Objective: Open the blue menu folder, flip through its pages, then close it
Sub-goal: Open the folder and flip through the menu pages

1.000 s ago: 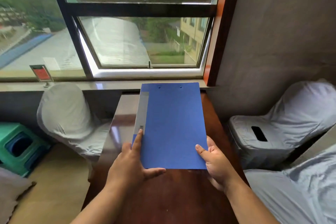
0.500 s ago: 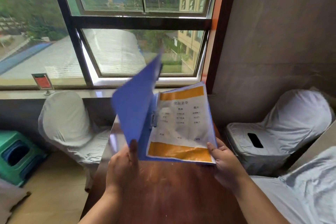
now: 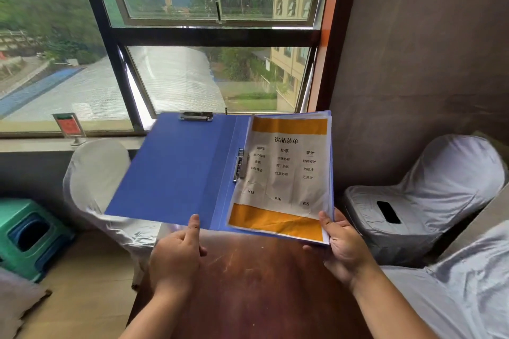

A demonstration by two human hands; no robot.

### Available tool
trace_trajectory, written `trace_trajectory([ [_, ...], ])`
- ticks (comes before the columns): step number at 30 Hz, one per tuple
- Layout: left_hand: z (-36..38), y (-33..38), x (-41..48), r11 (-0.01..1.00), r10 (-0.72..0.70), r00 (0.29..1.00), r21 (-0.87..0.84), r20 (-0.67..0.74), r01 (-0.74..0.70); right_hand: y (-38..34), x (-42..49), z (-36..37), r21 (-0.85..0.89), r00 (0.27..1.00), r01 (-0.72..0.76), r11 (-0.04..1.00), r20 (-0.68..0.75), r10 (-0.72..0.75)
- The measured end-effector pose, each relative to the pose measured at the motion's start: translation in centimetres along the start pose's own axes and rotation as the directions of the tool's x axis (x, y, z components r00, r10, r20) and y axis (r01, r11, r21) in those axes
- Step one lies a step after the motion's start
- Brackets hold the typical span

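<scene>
The blue menu folder (image 3: 176,170) is spread wide open, lifted above the brown table (image 3: 253,278). Its front cover lies out to the left, bare blue inside with a metal clip at the top edge. The right half carries a menu page (image 3: 286,173) with orange bands, printed text and prices, held by a side clip. My left hand (image 3: 176,256) pinches the folder's near edge by the spine, thumb on top. My right hand (image 3: 344,245) grips the near right corner of the pages and back cover.
Cloth-covered chairs stand at the left (image 3: 96,179) and right (image 3: 429,201) of the table. A green stool (image 3: 27,237) sits on the floor at far left. A small red sign (image 3: 68,126) rests on the window sill. A grey wall rises on the right.
The folder went from closed and flat on the table to fully open: my left hand swung the front cover over to the left, exposing the first menu page. Both hands raised it.
</scene>
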State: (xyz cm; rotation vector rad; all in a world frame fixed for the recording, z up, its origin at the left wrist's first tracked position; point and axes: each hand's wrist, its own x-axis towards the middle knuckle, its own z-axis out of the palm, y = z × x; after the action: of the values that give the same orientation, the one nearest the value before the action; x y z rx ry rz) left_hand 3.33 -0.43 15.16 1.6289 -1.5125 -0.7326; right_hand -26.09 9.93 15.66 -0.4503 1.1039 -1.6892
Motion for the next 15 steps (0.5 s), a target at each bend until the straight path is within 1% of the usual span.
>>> trace_trajectory([
  [1, -0.1, 0.3, -0.4, 0.991, 0.101, 0.994, 0.092, -0.05, -0.097, 0.0, -0.1, 0.4, 0.001, 1.0, -0.001, 1.0, 0.003, 0.001],
  [2, 0.0, 1.1, -0.8, 0.962, 0.239, 0.969, 0.155, -0.067, -0.227, 0.1, -0.3, 0.8, -0.002, 1.0, -0.001, 1.0, 0.005, 0.001],
  [3, 0.3, 2.2, -1.2, 0.91, 0.385, 0.921, 0.189, -0.055, -0.369, 0.3, -0.4, 1.1, -0.003, 1.0, 0.001, 1.0, 0.009, -0.001],
  [4, 0.9, 3.3, -1.5, 0.84, 0.516, 0.856, 0.206, -0.021, -0.501, 0.6, -0.5, 1.4, -0.001, 1.0, 0.0, 1.0, 0.013, 0.0],
  [5, 1.7, 4.5, -1.8, 0.773, 0.598, 0.8, 0.23, 0.046, -0.591, 0.9, -0.5, 1.8, 0.001, 1.0, -0.004, 1.0, 0.016, 0.004],
  [6, 2.4, 5.7, -2.1, 0.726, 0.621, 0.771, 0.269, 0.137, -0.633, 1.1, -0.6, 2.2, 0.007, 1.0, -0.01, 1.0, 0.027, 0.01],
  [8, 3.7, 7.2, -2.3, 0.679, 0.565, 0.765, 0.353, 0.308, -0.644, 1.3, -0.9, 3.2, 0.019, 0.998, -0.03, 0.999, 0.058, 0.028],
  [10, 4.6, 7.6, -2.4, 0.657, 0.51, 0.772, 0.407, 0.38, -0.634, 1.5, -1.1, 3.8, 0.033, 0.994, -0.047, 0.998, 0.101, 0.044],
  [12, 5.0, 7.4, -2.3, 0.66, 0.532, 0.768, 0.393, 0.357, -0.64, 1.6, -1.3, 4.0, 0.057, 0.989, -0.052, 0.997, 0.142, 0.043],
  [15, 4.9, 7.2, -2.2, 0.629, 0.638, 0.726, 0.372, 0.255, -0.683, 1.7, -1.5, 3.9, 0.086, 0.988, -0.055, 0.995, 0.145, 0.042],
])
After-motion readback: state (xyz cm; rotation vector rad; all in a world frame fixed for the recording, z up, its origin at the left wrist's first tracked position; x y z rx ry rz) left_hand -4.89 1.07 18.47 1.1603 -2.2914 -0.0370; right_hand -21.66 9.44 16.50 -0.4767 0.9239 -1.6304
